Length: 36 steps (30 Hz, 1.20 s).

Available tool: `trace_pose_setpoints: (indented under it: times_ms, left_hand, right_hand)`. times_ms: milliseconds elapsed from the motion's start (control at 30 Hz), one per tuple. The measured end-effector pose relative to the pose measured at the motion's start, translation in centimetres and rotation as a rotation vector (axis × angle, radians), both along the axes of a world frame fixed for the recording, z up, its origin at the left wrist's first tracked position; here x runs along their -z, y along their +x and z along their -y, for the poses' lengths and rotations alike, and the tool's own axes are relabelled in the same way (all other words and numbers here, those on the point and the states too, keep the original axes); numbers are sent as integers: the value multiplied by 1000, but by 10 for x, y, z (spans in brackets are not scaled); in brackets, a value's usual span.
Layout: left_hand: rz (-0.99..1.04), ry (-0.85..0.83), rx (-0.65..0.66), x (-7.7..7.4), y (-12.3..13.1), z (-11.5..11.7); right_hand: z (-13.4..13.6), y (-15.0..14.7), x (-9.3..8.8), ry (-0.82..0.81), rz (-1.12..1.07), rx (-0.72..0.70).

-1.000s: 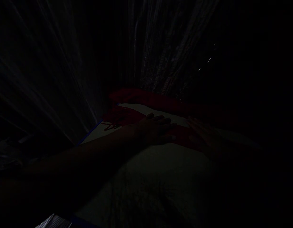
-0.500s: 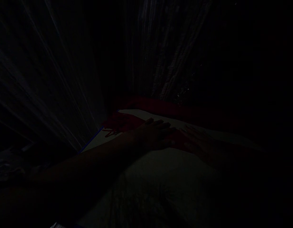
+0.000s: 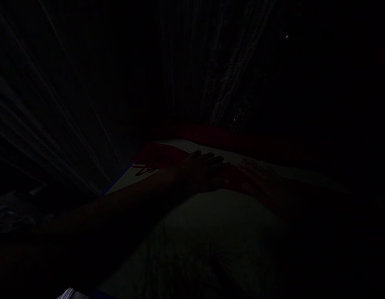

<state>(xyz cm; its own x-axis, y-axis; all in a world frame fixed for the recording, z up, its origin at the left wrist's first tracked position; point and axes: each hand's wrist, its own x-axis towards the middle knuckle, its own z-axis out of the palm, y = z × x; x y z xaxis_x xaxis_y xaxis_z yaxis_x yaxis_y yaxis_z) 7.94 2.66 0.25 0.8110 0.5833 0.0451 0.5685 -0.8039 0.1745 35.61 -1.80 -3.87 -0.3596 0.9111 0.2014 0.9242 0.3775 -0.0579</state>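
The picture is very dark. A strip of red cloth (image 3: 167, 156) with loose strands at its left end lies across a pale surface (image 3: 223, 216). My left hand (image 3: 205, 171) rests flat on the cloth, palm down and fingers spread. To its right, my right hand (image 3: 262, 182) also lies flat on the red cloth with fingers stretched out, fading into shadow at the wrist. Neither hand grips anything. The right end of the cloth is lost in the dark.
Behind the pale surface runs a darker red cloth (image 3: 205, 135). A blue edge (image 3: 117, 180) borders the surface at left. Streaked hanging curtains (image 3: 64, 99) rise at the left and back. A pale, crumpled heap (image 3: 11, 216) shows dimly at far left.
The view has shifted slightly and grown a little darker. Both hands stay flat on the red cloth, with no clear movement over it.
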Motion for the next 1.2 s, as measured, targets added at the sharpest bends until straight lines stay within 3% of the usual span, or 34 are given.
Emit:
trace_pose_setpoints:
  times_ms: [200, 333, 467, 833, 1000, 1200]
  left_hand:
    - [-45, -33, -29, -4, 2, 2]
    - [-31, -12, -22, -2, 1, 2]
    - [-30, -12, -23, 0, 2, -1]
    - [-1, -24, 13, -1, 0, -1]
    - [-12, -32, 2, -1, 0, -2]
    - [84, 32, 65, -1, 0, -2]
  right_hand:
    - [2, 1, -5, 64, -31, 10]
    - [2, 1, -1, -3, -16, 1]
    - [-2, 5, 4, 96, -30, -23]
    - [0, 3, 0, 22, -8, 42]
    - [-2, 4, 5, -51, 5, 17]
    - [-1, 2, 4, -22, -65, -14]
